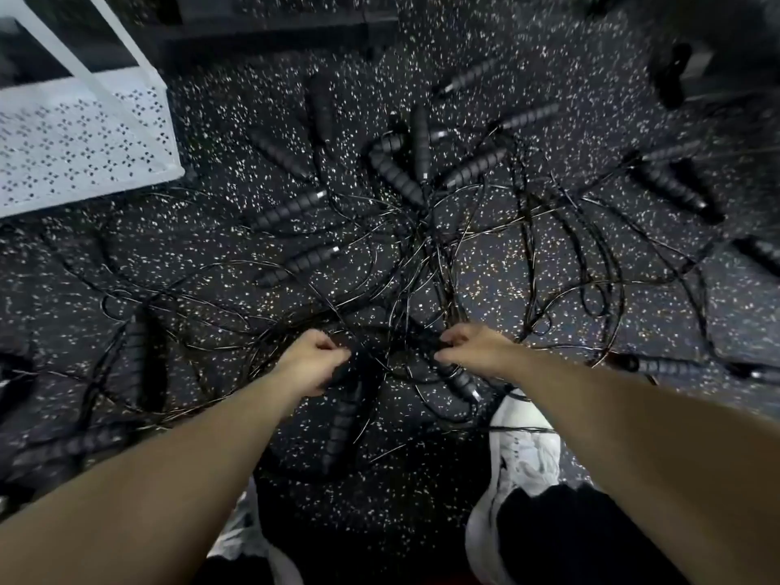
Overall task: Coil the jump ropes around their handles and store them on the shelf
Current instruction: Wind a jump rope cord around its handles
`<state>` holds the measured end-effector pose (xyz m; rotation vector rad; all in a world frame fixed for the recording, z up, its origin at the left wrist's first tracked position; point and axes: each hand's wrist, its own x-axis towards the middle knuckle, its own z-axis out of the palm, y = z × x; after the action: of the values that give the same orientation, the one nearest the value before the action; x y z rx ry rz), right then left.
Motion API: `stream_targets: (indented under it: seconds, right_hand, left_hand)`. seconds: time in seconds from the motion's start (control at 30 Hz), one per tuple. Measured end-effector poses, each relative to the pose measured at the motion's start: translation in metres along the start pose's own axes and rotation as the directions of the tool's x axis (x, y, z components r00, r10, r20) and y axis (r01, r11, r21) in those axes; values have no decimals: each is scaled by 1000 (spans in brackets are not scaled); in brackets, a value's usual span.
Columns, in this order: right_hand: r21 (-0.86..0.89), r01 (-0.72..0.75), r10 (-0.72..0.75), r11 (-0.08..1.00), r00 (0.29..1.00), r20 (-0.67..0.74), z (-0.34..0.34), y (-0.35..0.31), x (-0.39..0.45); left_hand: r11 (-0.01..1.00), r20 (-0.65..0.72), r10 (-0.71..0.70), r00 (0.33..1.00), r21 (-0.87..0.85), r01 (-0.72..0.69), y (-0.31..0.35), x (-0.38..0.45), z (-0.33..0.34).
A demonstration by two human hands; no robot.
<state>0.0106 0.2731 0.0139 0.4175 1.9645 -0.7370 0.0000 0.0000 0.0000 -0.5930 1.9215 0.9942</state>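
- The jump ropes (422,255) lie in one big tangle on the speckled floor (527,69), thin black cords crossing each other and many ribbed black handles spread around.
- The person stands over the pile and bends down; one white shoe (523,453) shows near the right arm.
- The left hand (312,361) is curled and seems to pinch some cords at the near edge of the tangle.
- The right hand (472,346) is also curled on cords, just above one handle (462,382) that lies beside it; the picture is a little blurred, so I cannot tell exactly which cord each one holds.
- Both hands are apart, with a knot of cords between them.
- To my judgement, this is the very first step: to separate one rope from the others. No rope looks coiled yet.
- The white perforated shelf (80,141) stands at the far left, well apart from the hands, and its visible part carries no ropes.
- The next move probably asks for patience: to follow one cord to its two handles and pull it free slowly, because a quick pull may tighten the knot.
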Motion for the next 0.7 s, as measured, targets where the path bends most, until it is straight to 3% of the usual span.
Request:
stream_targets:
  seconds: [0.1,0.27,0.53,0.7]
  right_hand:
    - [-72,-12,10,997,999,-31,4,-1,12]
    - [-303,-8,-42,953,987,-157,18,0,26]
    - [-335,-94,5,938,966,-258,29,-2,42]
    - [-300,-75,-4,951,968,-252,24,-7,43]
  left_hand:
    - [980,7,25,1000,195,-26,-8,10,12]
    - [929,38,2,999,370,-16,-28,23,31]
    - [903,-32,3,999,431,11,-37,28,46]
    - [968,0,6,1000,250,-6,-31,29,41]
